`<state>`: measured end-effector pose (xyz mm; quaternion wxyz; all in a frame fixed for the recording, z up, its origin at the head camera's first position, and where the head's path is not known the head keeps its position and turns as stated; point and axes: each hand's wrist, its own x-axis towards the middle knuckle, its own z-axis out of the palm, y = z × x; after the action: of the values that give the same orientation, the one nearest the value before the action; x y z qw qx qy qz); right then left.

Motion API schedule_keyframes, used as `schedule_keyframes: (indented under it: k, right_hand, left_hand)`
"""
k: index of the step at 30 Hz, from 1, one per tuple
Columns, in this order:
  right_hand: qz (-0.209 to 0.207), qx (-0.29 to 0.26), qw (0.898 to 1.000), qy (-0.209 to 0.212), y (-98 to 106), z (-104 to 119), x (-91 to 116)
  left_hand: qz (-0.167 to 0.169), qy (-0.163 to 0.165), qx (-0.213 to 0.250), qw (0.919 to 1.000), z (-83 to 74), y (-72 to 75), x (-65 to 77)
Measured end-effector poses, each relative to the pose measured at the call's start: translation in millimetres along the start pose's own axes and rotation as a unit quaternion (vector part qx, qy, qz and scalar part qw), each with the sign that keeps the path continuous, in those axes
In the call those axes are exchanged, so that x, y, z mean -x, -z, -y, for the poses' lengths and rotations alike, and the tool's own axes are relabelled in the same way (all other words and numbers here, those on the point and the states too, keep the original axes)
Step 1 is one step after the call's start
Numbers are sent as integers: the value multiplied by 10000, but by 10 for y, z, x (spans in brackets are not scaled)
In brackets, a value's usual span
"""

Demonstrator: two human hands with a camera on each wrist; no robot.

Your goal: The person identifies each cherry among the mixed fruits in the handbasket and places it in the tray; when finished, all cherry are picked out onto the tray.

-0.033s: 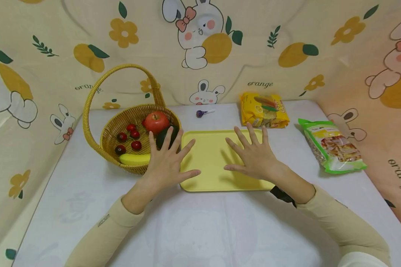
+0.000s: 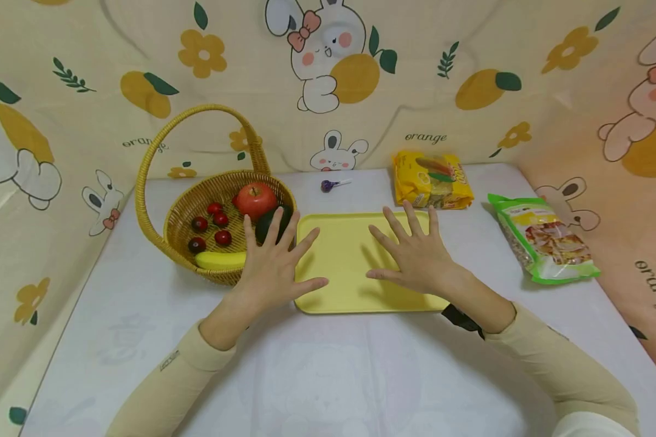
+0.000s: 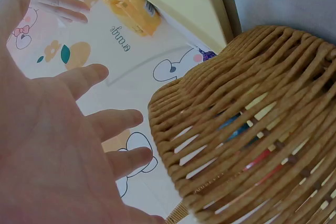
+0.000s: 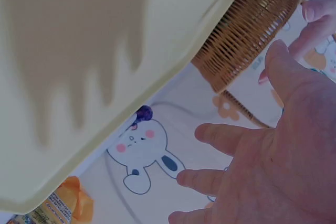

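My left hand (image 2: 269, 267) is spread wide over the right front rim of the wicker basket (image 2: 175, 240), its thumb reaching across the left edge of the yellow tray (image 2: 339, 291). Fingers splayed, my right hand (image 2: 418, 258) hovers above the tray's right half and casts a shadow on it. Neither hand holds anything. Inside the basket lie a red apple (image 2: 256, 200), several dark red cherries (image 2: 223, 237), a banana (image 2: 218, 261) and a dark green fruit (image 2: 265, 227), partly hidden behind my left fingers. The left wrist view shows the basket's woven side (image 3: 252, 129) beside the open palm.
Behind the tray lies a purple-wrapped lollipop (image 2: 328, 186). A yellow food packet (image 2: 432, 181) stands at the back right, and a green-and-white bag (image 2: 546, 240) lies farther right. The basket's tall handle (image 2: 142, 188) arches up at the left. Patterned cloth (image 2: 426, 109) walls the back and sides.
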<state>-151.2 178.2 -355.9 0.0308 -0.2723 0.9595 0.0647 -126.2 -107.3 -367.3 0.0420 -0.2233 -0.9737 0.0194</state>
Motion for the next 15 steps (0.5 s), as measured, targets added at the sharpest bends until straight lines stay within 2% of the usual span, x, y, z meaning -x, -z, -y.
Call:
schedule_keyframes:
  k: [6, 8, 9, 10, 11, 12, 13, 15]
  right_hand:
    - [-42, 67, 10000, 32, -1, -10, 3]
    - [-69, 49, 9999, 62, -9, -20, 11]
    - [-75, 15, 9999, 72, -12, -25, 15]
    - [-86, -1, 9999, 83, -15, -33, 18]
    - [-85, -36, 9999, 91, -18, -40, 19]
    - [-91, -80, 9999, 99, -20, -49, 18]
    - [-113, -118, 9998, 102, -25, -60, 16]
    - [-130, -174, 9997, 92, -33, -81, 9]
  left_hand:
    - [-67, -8, 94, 9999, 16, -4, 15]
    - [-440, -153, 508, 9976, 47, -6, 80]
    - [-776, -239, 816, 9934, 73, -11, 129]
    - [-1215, -324, 1193, 9849, 105, -15, 192]
    - [-1755, -402, 1595, 9706, 141, -20, 260]
    - [-2357, -466, 1958, 9507, 184, -19, 335]
    - [-3001, -457, 2221, 9266, 229, -15, 411]
    - [-4215, -95, 2644, 8674, 326, -5, 561]
